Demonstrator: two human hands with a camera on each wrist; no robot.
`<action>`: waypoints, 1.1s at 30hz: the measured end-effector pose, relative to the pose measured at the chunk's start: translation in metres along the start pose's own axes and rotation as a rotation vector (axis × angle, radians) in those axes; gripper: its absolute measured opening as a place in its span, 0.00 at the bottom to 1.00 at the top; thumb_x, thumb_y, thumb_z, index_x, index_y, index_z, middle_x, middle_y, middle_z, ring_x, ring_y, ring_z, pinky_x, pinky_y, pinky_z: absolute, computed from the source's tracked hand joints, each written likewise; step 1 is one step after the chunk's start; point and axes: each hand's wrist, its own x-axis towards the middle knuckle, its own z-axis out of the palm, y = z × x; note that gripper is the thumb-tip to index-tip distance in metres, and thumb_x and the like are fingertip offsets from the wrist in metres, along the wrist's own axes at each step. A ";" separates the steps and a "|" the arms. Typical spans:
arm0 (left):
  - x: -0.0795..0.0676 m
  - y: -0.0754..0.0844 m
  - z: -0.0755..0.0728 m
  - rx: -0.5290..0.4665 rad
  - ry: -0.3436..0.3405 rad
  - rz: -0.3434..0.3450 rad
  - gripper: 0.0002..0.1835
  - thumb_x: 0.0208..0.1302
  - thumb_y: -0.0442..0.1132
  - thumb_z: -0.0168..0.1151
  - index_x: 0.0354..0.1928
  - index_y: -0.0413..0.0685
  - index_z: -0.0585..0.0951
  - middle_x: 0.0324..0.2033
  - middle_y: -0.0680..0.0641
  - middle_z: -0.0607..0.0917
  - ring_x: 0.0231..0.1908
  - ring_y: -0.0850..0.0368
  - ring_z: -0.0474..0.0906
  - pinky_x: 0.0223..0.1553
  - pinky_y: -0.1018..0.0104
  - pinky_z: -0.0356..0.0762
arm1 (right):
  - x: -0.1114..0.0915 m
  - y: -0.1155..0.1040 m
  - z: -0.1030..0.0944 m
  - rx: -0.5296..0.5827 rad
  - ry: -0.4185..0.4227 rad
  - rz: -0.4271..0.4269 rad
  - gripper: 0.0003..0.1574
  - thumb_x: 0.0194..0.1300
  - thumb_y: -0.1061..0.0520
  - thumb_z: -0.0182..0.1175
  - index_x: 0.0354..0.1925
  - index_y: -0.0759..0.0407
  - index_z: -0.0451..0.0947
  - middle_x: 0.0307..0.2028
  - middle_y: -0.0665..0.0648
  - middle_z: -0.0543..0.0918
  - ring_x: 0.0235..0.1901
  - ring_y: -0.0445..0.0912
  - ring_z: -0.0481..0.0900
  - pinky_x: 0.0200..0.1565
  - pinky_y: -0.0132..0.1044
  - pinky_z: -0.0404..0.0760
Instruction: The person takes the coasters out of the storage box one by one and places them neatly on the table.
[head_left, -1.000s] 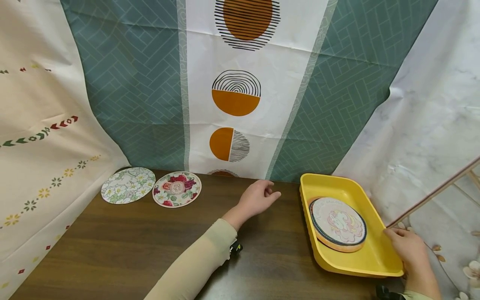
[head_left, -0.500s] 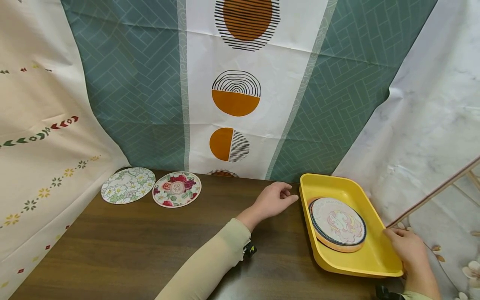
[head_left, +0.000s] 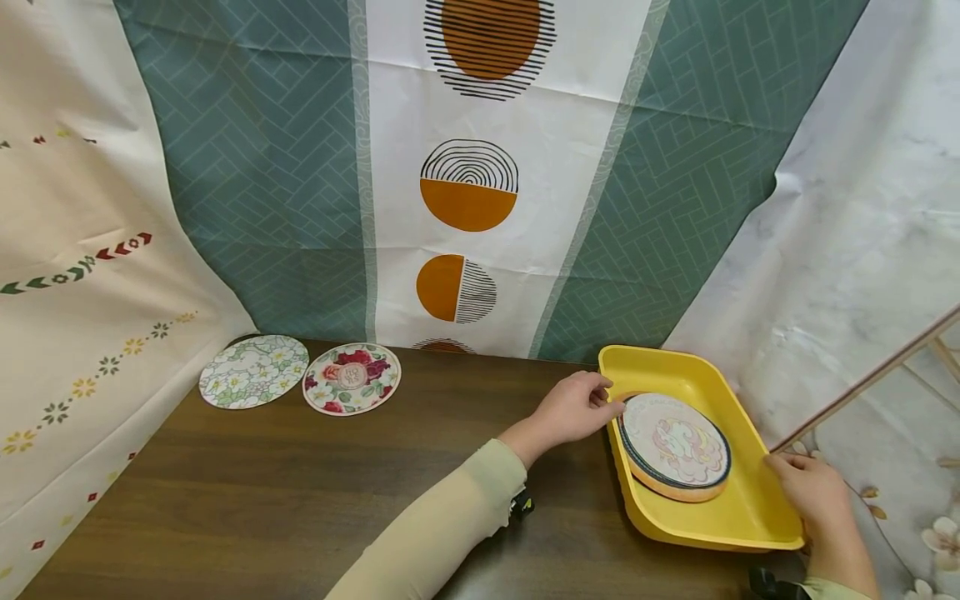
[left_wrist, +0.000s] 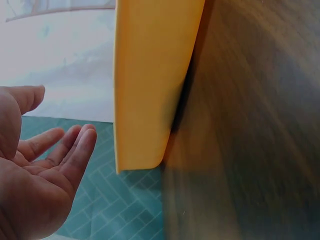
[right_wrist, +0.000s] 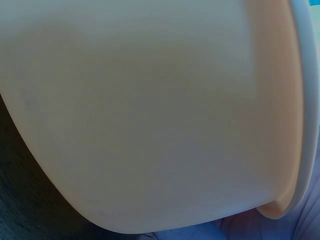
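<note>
At the right of the head view stands a yellow tray (head_left: 750,508) holding a stack of round printed coasters (head_left: 678,442); the top one carries a pale unicorn picture. My left hand (head_left: 572,410) is over the tray's left rim, fingers relaxed and holding nothing. In the left wrist view the same hand (left_wrist: 42,170) shows its thumb apart from the fingers, beside the tray's side wall (left_wrist: 145,90). My right hand (head_left: 813,492) grips the tray's right rim. The tray wall (right_wrist: 150,120) fills most of the right wrist view and hides much of that hand.
Two more round coasters lie at the back left of the dark wooden table (head_left: 300,500): one with green-and-white flowers (head_left: 255,372), one with red roses (head_left: 352,379). Patterned cloth hangs behind, with pale cloth (head_left: 847,250) close along the tray's right side.
My left hand has moved right, from the table beside the tray to over its left rim. The right hand stays on the tray's right rim, and the coasters have not moved.
</note>
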 end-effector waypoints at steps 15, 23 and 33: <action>0.006 0.007 0.024 0.106 -0.111 0.065 0.20 0.79 0.53 0.71 0.60 0.48 0.87 0.43 0.53 0.85 0.40 0.65 0.75 0.42 0.76 0.74 | 0.003 0.003 0.000 0.000 0.007 -0.051 0.40 0.84 0.45 0.54 0.65 0.85 0.74 0.66 0.87 0.70 0.57 0.75 0.76 0.50 0.61 0.86; 0.012 0.026 0.033 0.242 -0.196 0.078 0.31 0.80 0.61 0.66 0.72 0.49 0.83 0.62 0.55 0.87 0.57 0.66 0.81 0.59 0.76 0.77 | 0.002 0.003 -0.002 -0.010 0.005 -0.038 0.40 0.85 0.45 0.54 0.65 0.84 0.74 0.72 0.88 0.64 0.63 0.78 0.71 0.58 0.66 0.81; 0.015 0.035 0.049 0.392 -0.253 0.072 0.35 0.80 0.63 0.64 0.77 0.48 0.78 0.70 0.56 0.81 0.67 0.67 0.76 0.67 0.76 0.72 | -0.001 0.001 -0.001 -0.006 0.002 -0.035 0.40 0.85 0.45 0.54 0.64 0.85 0.73 0.64 0.87 0.70 0.54 0.74 0.77 0.46 0.58 0.87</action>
